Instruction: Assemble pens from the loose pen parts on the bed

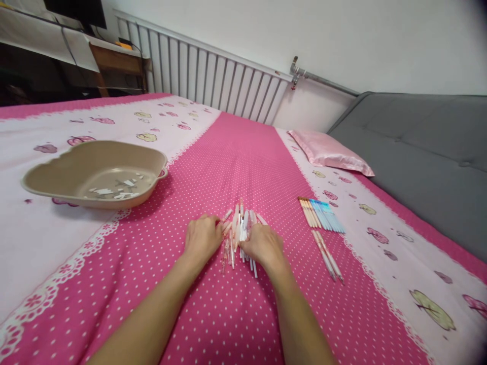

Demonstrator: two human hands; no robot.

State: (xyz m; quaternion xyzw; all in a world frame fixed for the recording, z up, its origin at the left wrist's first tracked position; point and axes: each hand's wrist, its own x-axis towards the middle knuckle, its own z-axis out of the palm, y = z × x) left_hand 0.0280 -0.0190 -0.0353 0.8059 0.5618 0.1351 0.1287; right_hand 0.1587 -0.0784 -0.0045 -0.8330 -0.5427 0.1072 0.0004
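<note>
Our two hands close on one heap of pens (pixel 239 228) at the middle of the pink dotted bed (pixel 236 152).
Our left hand (pixel 201 238) and right hand (pixel 262 246) curl against the heap's two sides. Whether either pinches a pen we cannot tell, and the heap is too tangled to count. Right of centre lie three bunches: tan pens (pixel 309 212), blue pens (pixel 327 216), pink-white pens (pixel 327 256). One beige basin (pixel 45 175) at left holds blurred scraps (pixel 114 191). Any print is too small to read.
</note>
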